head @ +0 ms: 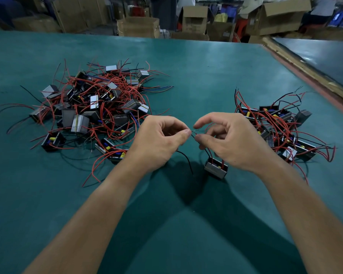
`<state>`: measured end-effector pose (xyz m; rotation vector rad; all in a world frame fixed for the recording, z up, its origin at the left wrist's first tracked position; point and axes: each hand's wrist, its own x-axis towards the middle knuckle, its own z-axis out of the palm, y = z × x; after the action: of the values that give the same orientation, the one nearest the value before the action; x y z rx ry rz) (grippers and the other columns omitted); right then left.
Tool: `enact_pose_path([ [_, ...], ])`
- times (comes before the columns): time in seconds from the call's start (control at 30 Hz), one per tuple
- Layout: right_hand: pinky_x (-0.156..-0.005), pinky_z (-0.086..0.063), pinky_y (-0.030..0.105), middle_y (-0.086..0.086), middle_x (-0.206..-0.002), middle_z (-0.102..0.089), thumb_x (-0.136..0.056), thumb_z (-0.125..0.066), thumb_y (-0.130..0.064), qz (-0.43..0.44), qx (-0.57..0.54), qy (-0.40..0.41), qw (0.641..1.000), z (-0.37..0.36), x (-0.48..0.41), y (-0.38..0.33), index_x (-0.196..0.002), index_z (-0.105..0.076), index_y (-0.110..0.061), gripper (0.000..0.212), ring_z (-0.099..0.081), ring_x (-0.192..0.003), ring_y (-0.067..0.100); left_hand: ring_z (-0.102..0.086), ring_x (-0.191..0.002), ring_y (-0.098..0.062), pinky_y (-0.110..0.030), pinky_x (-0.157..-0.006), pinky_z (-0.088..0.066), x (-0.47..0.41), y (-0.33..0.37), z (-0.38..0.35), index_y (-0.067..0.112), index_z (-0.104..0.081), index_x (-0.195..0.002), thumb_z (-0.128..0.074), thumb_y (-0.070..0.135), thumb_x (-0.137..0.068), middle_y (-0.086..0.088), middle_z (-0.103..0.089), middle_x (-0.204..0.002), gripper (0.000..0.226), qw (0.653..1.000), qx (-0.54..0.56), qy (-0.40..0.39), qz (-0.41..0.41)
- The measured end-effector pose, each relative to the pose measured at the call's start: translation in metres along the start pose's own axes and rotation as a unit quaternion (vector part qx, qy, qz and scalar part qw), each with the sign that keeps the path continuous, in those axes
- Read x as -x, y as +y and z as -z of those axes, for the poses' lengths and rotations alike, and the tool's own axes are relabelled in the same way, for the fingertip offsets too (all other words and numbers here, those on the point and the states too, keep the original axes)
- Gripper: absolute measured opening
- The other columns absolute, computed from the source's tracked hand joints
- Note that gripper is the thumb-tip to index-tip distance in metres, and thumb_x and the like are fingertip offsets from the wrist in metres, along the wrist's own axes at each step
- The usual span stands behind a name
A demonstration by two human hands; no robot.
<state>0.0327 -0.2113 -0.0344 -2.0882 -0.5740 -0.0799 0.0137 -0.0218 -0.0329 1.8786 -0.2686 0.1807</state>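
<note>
Your left hand point(158, 141) pinches the wire end point(192, 133) between thumb and forefinger. Your right hand point(232, 139) pinches the same bare tip from the 3 o'clock side, its other fingers curled loosely and holding nothing. Both hands are clamped on that one wire, fingertips almost touching. The wire runs down to the module point(215, 168), which rests on the counter point(196, 76) at 6 o'clock from the pinch, just under your right palm.

This looks like twisting the stripped strands tight. Hold the insulation firmly with the left hand and let the right hand roll the strands one way only, so none splays out. Grip close to the stripped part; a grip further back lets the wire bend instead of twist. Leave slack between pinch and module, so you do not tug the wire at its root or drag the module over the counter.

A black lead point(187, 161) curls out from under your left hand, its tip free at 6 o'clock; mind that it does not catch in the twist. The big pile point(91, 107) lies at 10 o'clock and the small pile point(279, 131) at 3 o'clock, just beside your right hand. Its red wires reach close, so work clear of them.
</note>
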Motion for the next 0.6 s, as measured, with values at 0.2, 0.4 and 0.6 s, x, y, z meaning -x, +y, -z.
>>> enact_pose_path([
  [0.2,-0.046,-0.038,0.020,-0.010,-0.065,-0.073,-0.088,-0.073,-0.027,0.009,0.020,0.006,1.000,-0.0001,0.0000,-0.0021,-0.086,-0.070,-0.033,0.007,-0.045,-0.045,0.003,-0.050,-0.055,-0.015,-0.030,-0.054,-0.044,0.0008,0.0003,0.0007,0.008,-0.072,-0.078,-0.068,0.006,-0.089,-0.005,-0.060,-0.059,0.012,1.000,0.009,-0.017,0.007],
  [0.4,-0.047,-0.038,0.016,-0.014,-0.065,-0.072,-0.088,-0.074,-0.029,-0.004,0.048,0.017,0.999,-0.0002,0.0012,-0.0012,-0.085,-0.072,-0.032,0.004,-0.050,-0.044,0.004,-0.059,-0.052,-0.010,-0.021,-0.053,-0.047,0.0015,-0.0017,0.0010,0.009,-0.068,-0.096,-0.070,0.008,-0.088,0.000,-0.065,-0.056,0.008,0.999,0.012,-0.030,0.014],
  [0.6,-0.048,-0.035,0.010,-0.016,-0.064,-0.071,-0.088,-0.073,-0.026,-0.001,0.086,0.019,0.996,-0.0016,0.0007,-0.0037,-0.081,-0.075,-0.028,0.007,-0.054,-0.044,0.002,-0.061,-0.056,-0.026,-0.027,-0.053,-0.049,0.0019,-0.0056,0.0011,0.022,-0.072,-0.093,-0.073,0.015,-0.086,0.000,-0.066,-0.061,0.010,0.996,-0.063,0.008,-0.055],
])
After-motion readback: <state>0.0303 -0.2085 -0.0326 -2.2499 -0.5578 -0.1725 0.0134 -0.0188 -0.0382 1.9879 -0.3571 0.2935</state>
